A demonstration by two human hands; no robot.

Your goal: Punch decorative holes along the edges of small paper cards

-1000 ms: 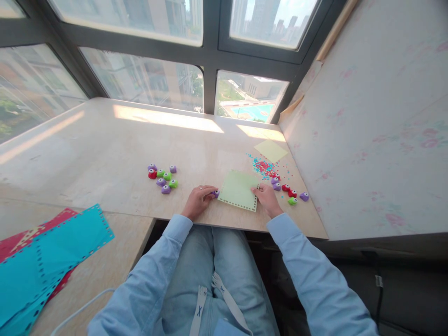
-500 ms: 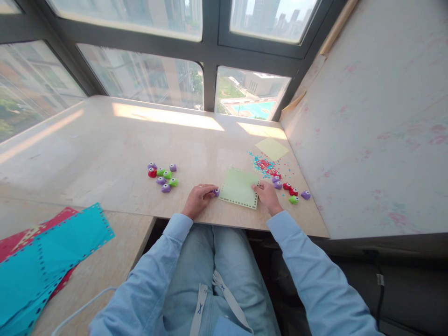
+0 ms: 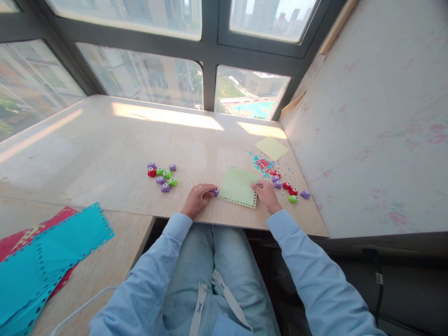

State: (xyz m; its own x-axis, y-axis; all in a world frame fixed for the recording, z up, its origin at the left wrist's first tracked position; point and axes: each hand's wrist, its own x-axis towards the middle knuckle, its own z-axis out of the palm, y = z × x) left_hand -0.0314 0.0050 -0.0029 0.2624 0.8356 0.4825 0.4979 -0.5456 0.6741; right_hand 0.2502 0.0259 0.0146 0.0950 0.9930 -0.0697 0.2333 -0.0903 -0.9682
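Observation:
A pale green sheet of paper point(image 3: 238, 186) lies on the table in front of me, with rows of punched holes along its near and right edges. My left hand point(image 3: 199, 198) is closed on a small purple paper punch point(image 3: 216, 192) at the sheet's left edge. At the right edge, my right hand point(image 3: 266, 193) pinches the paper between thumb and fingers. Whether the punch's jaw is over the paper's edge is too small to tell.
Several purple, red and green punches point(image 3: 160, 172) stand to the left, and more punches point(image 3: 287, 185) at right. Red and blue paper bits point(image 3: 265, 164) lie scattered near a pale yellow sheet point(image 3: 272, 148). Blue punched sheets point(image 3: 66, 252) overlap red ones point(image 3: 63, 214) at lower left.
Almost nothing differs. Both hands, the paper and the purple punch keep their places, with only a slight shift of the whole view.

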